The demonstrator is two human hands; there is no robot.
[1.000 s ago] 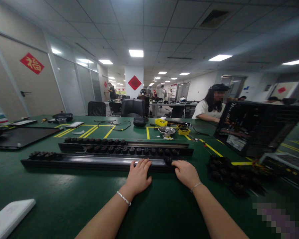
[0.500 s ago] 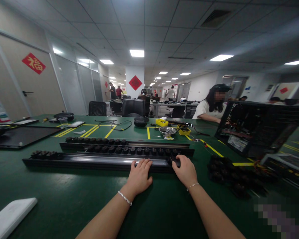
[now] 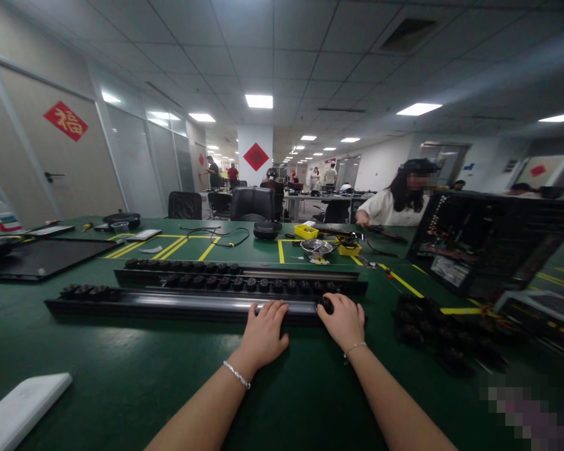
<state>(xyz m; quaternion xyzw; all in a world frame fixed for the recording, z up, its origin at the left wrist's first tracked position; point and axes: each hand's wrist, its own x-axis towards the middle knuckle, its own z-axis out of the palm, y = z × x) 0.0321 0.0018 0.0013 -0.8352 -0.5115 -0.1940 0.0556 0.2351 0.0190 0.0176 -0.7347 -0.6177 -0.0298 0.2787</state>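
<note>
A long black rail (image 3: pixel 192 304) with a shiny channel lies across the table in front of me. My left hand (image 3: pixel 263 332) rests on its near edge, fingers stretched over the channel. Near the rail's right end, my right hand (image 3: pixel 343 318) grips a small black round piece (image 3: pixel 327 305) with thumb and fingers; the hand partly hides it. Similar round pieces (image 3: pixel 87 291) sit at the left end of this rail. Right behind it stands another rail (image 3: pixel 305 274), with rows of the round pieces alongside.
A pile of black pieces (image 3: pixel 427 326) lies to the right, near an open computer case (image 3: pixel 489 244) and a power supply unit (image 3: pixel 545 319). Beyond the rails are a metal bowl (image 3: pixel 316 248) and a yellow bin (image 3: pixel 305 231). A co-worker (image 3: pixel 399 200) sits across the table.
My right hand has shifted slightly left along the rail with the round piece. My left hand stays in place. The co-worker's arm has moved out to the left.
</note>
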